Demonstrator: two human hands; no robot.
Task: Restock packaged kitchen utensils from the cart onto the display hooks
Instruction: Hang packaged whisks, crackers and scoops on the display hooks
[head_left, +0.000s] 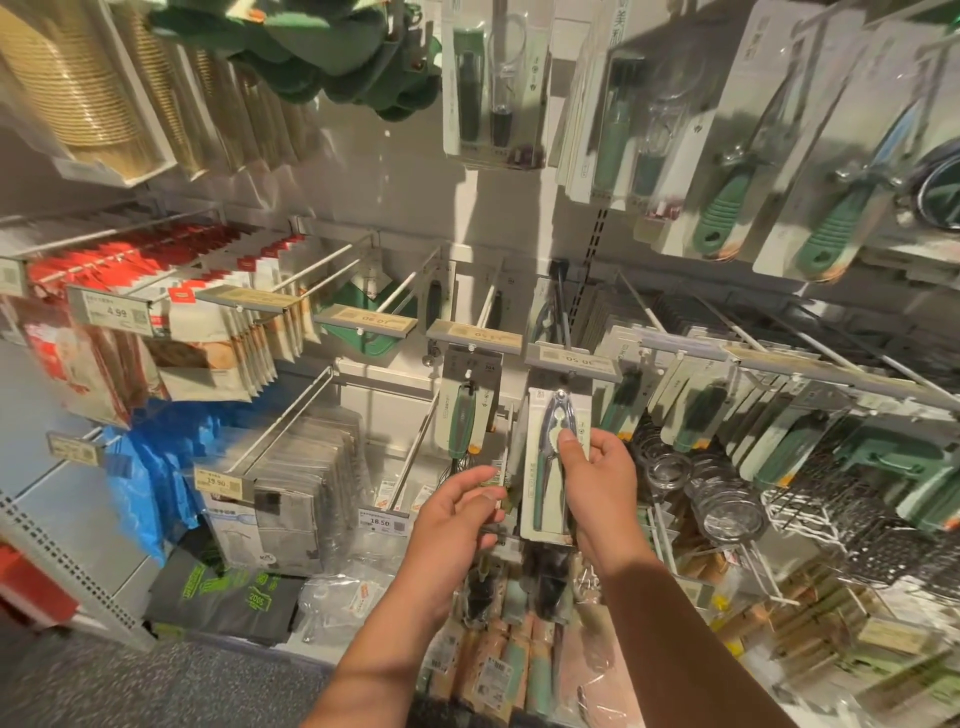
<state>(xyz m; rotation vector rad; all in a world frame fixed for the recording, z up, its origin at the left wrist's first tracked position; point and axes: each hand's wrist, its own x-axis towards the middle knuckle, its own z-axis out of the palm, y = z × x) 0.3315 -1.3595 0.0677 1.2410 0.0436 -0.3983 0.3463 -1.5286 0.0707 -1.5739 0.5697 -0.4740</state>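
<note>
Two bare hands reach up toward a shop wall of hooks crowded with packaged kitchen tools. The right hand (597, 475) grips a white card pack holding a metal cracker with green handles (555, 462); the thumb presses on the front of the pack and the other fingers curl behind it. The pack hangs upright just under a grey price strip (571, 358), its top close to the hook there, though whether the hook passes through its hole cannot be told. The left hand (457, 512), just to the left and a little lower, pinches the edge of a thin pack (501, 475) between thumb and fingertips, with the fingers partly closed; what is inside that pack is too blurred to tell. Directly above the left hand, a pack with a green-handled whisk (462, 421) hangs from the neighbouring hook. To the left are red and white packs (156, 270) and a stack of clear bags (306, 483) on long hooks. To the right hang more green-handled tools, glass lids (727, 499) and wire racks (841, 514). Higher on the right, large cards carry green-handled scissors (831, 171). Below the forearms lies a jumble of further packs (509, 660).
</note>
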